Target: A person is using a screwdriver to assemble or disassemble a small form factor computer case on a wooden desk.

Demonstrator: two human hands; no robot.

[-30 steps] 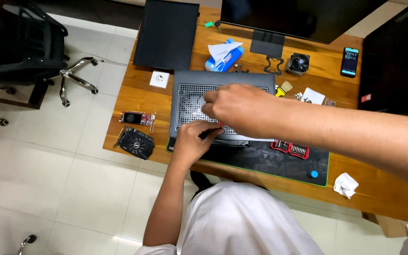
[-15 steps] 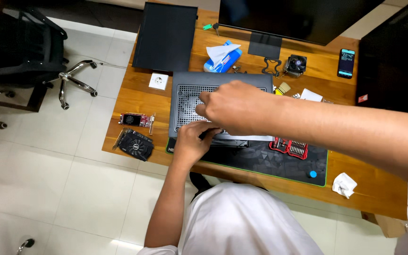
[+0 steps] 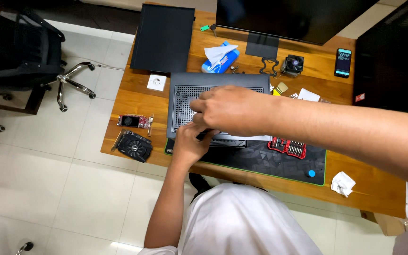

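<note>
Seen from above: a dark computer case (image 3: pixel 218 97) lying flat on a wooden desk (image 3: pixel 133 101), its near edge over a black desk mat (image 3: pixel 270 163) with a green border. On the case's vented panel, near the front edge, both hands at work close together. Left hand (image 3: pixel 191 144) resting at the case's near edge, fingers curled around something dark and slender (too small to name; a tool handle, perhaps), so closed on it. Right hand (image 3: pixel 232 109) stretched across the case from the right, fingertips (image 3: pixel 198 119) pinched together at the panel just above the left hand, touching or almost touching it; whether anything sits between them, cannot tell. Left of the case, on bare wood: a white wall socket (image 3: pixel 157 82), a small red graphics card (image 3: pixel 134 121), and just below it a larger black graphics card (image 3: pixel 134 145) with a fan. Behind the case: a black side panel (image 3: pixel 163 38) lying flat, a blue tissue pack (image 3: pixel 220 59) with a white sheet poking out, a monitor (image 3: pixel 289 16) on its stand. To the right: a cooler fan (image 3: pixel 293 64), a phone (image 3: pixel 343 62) with lit screen, a red screwdriver bit set (image 3: pixel 288 146) on the mat, a crumpled white tissue (image 3: pixel 343 183) near the desk's front edge. Off to the left on the tiled floor, a black office chair (image 3: pixel 20 52).
</note>
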